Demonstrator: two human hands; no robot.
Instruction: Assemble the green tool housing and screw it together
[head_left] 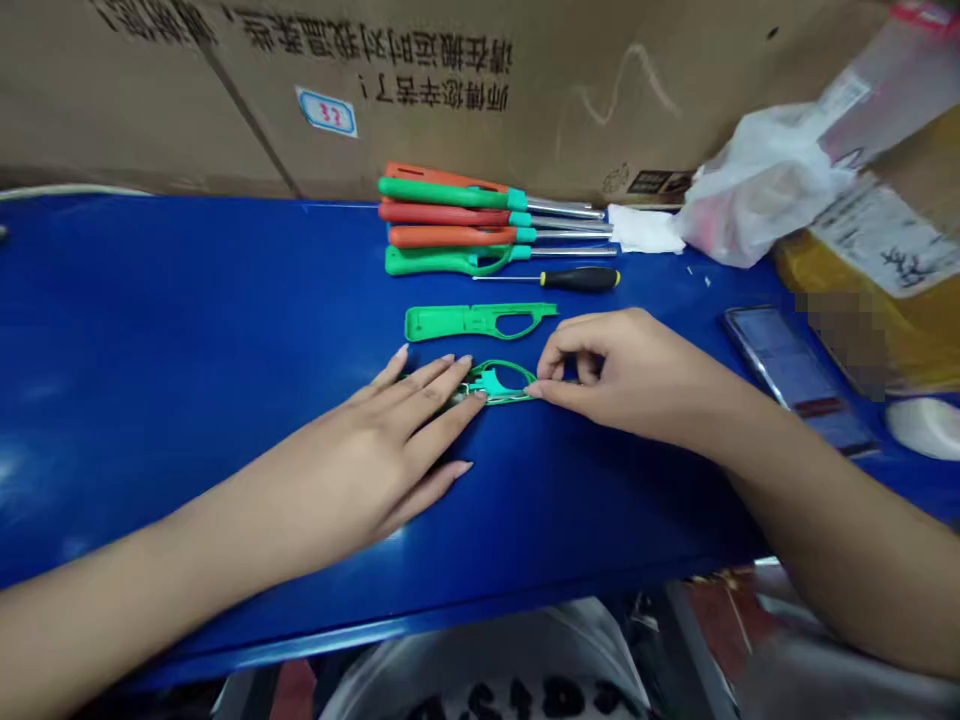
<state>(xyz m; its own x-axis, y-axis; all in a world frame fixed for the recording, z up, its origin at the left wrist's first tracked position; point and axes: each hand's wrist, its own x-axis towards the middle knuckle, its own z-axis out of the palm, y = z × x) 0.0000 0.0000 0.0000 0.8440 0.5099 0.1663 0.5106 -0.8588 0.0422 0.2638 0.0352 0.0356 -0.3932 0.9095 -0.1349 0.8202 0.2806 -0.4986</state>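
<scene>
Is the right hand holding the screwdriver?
No, the black-handled screwdriver lies on the blue table beyond the loose green casing half, apart from the right hand.

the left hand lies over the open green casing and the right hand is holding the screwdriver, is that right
Not quite: the screwdriver is not in the right hand. The head view shows it lying on the blue table, while that hand's fingertips are at the right end of the open green casing.

Trigger casing (495, 385) before screwdriver (581, 279)
</scene>
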